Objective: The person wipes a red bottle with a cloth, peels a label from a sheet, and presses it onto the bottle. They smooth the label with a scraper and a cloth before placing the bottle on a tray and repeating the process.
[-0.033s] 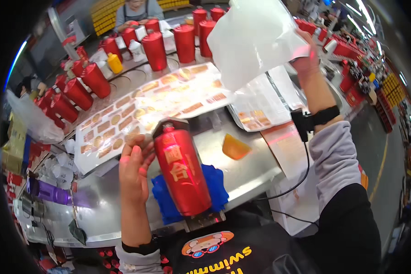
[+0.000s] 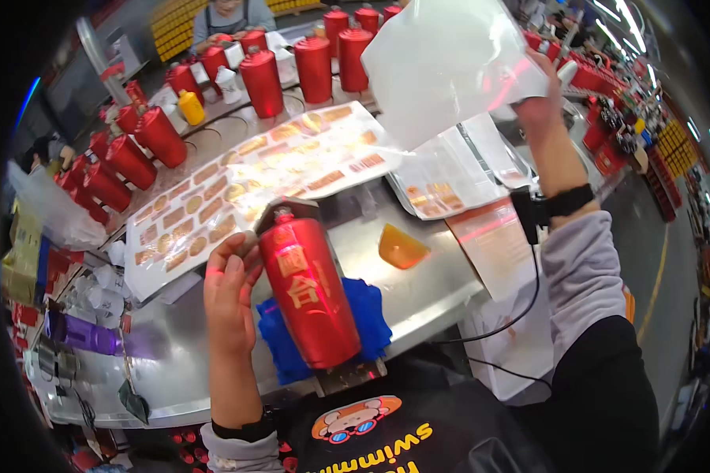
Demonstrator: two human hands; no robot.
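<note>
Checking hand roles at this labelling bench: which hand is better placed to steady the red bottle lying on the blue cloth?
Left. The left hand already rests against the red bottle, while the right hand is raised, holding a translucent sheet.

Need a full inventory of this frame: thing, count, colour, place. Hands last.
red bottle: one, red with gold characters, lying on the fixture at the near table edge
blue cloth: one, blue, under the red bottle
standing bottles: more than a dozen, red, along the far and left sides of the table
label sheet: one large, clear with gold and red stickers, mid table
small label sheet: one, clear, right of the large one
orange scraper: one, orange, on the bare steel
yellow bottle: one, yellow, far left
steel table: one, grey
plastic sheet: one, translucent white, raised in the air
left hand: flat against the red bottle's side
right hand: raised, grip on the plastic sheet
</note>
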